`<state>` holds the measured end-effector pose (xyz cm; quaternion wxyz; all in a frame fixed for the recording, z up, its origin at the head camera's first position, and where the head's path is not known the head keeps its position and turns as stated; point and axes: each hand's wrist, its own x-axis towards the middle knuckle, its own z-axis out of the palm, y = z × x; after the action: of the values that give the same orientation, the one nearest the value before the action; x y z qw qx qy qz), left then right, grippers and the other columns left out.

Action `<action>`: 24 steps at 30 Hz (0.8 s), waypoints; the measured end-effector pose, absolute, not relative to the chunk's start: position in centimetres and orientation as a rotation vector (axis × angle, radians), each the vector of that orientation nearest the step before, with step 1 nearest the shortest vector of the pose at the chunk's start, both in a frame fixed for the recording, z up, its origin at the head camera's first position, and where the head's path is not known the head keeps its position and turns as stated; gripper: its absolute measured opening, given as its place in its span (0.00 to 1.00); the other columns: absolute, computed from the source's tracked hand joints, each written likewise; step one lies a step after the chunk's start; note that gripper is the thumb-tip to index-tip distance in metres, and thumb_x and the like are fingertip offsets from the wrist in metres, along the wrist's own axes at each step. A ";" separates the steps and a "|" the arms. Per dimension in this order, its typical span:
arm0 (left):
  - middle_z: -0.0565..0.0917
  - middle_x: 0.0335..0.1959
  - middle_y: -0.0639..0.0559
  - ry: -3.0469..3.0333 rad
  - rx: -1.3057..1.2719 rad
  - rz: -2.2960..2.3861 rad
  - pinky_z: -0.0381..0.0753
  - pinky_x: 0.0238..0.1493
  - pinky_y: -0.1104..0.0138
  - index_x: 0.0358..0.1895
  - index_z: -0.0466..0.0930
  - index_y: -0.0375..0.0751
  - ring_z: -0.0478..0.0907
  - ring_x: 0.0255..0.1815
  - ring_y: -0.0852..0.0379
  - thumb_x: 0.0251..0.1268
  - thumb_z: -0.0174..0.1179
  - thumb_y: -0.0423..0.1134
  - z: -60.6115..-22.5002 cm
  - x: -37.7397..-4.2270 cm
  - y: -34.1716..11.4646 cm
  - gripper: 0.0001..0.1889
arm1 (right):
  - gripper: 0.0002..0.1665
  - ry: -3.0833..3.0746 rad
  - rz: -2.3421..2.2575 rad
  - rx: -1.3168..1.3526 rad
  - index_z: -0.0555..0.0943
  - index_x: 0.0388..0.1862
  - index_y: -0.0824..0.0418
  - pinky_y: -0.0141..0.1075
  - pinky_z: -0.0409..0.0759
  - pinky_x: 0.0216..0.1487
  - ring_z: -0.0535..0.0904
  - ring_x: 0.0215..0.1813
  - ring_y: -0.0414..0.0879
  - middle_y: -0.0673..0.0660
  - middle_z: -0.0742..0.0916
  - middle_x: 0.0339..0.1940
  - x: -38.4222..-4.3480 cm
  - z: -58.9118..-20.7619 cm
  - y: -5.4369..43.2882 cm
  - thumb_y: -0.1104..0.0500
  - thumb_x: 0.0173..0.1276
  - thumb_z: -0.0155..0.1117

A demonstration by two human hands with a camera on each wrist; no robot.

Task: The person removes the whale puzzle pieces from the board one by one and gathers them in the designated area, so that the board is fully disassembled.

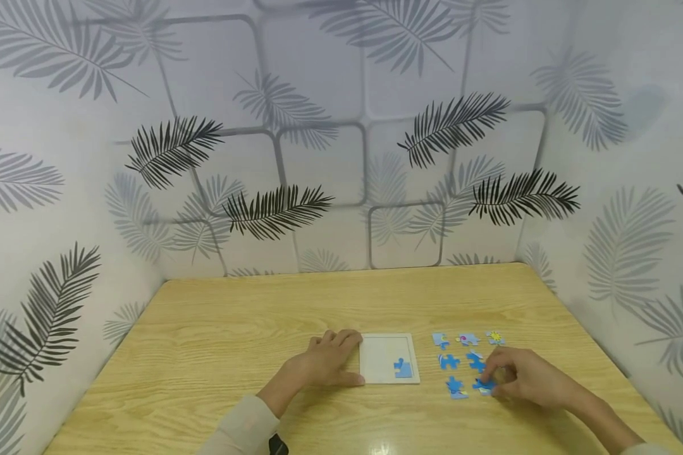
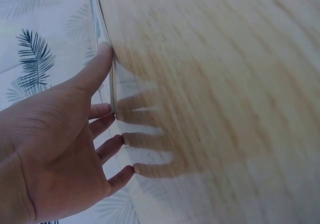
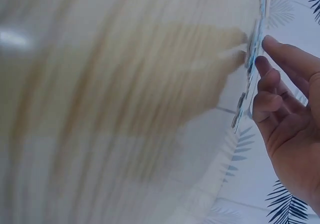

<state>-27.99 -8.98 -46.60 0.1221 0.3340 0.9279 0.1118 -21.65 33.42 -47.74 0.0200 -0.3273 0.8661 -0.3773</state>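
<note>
A square white puzzle tray (image 1: 378, 354) lies on the table, with one blue jigsaw piece (image 1: 403, 370) in its lower right corner. My left hand (image 1: 329, 361) rests at the tray's left side, thumb at the near corner and fingers spread toward the far one. In the left wrist view, that hand (image 2: 65, 134) touches the tray's thin edge (image 2: 112, 84). To the right of the tray, my right hand (image 1: 526, 376) pinches a blue puzzle piece (image 1: 480, 384) between thumb and index finger. Seen from the right wrist, the hand (image 3: 290, 119) partly curls its other fingers.
Several loose pieces lie right of the tray, among them a piece with a yellow sun (image 1: 494, 337), one with a pink swirl (image 1: 468, 339) and a blue one (image 1: 455, 387). The wooden table (image 1: 250, 316) meets leaf-patterned walls (image 1: 330, 158) at the back and sides.
</note>
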 end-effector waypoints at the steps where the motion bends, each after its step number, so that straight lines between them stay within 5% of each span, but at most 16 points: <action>1: 0.60 0.81 0.46 2.705 0.972 0.325 0.61 0.71 0.37 0.81 0.56 0.44 0.60 0.76 0.39 0.74 0.61 0.61 -46.5 -28.0 -9.0 0.42 | 0.11 2.697 -1.175 -1.025 0.86 0.43 0.52 0.30 0.73 0.28 0.73 0.31 0.41 0.52 0.87 0.43 -21.7 -47.7 33.3 0.62 0.64 0.77; 7: 0.60 0.81 0.46 2.711 0.950 0.315 0.61 0.72 0.38 0.80 0.56 0.44 0.60 0.77 0.40 0.74 0.61 0.60 -46.5 -27.9 -8.8 0.42 | 0.13 2.722 -1.178 -1.015 0.85 0.48 0.55 0.24 0.73 0.30 0.70 0.27 0.33 0.53 0.89 0.45 -22.4 -46.9 31.3 0.62 0.66 0.76; 14: 0.59 0.81 0.47 2.707 0.941 0.308 0.61 0.72 0.38 0.81 0.55 0.45 0.59 0.77 0.41 0.73 0.61 0.61 -46.6 -28.1 -9.0 0.42 | 0.21 2.572 -1.273 -1.013 0.81 0.60 0.65 0.29 0.75 0.23 0.71 0.24 0.31 0.64 0.85 0.49 -24.1 -46.6 26.6 0.66 0.69 0.71; 24: 0.59 0.81 0.46 2.712 0.961 0.335 0.60 0.72 0.36 0.80 0.55 0.45 0.60 0.76 0.38 0.72 0.62 0.62 -47.7 -28.6 -9.0 0.43 | 0.25 2.482 -1.201 -0.931 0.80 0.62 0.65 0.27 0.74 0.26 0.70 0.23 0.32 0.64 0.81 0.52 -25.6 -46.6 21.0 0.65 0.67 0.74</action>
<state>-28.63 -8.99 -47.73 0.1224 0.3293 0.9292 0.1147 -25.57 20.96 -46.65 0.1153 -0.3177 0.8472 -0.4100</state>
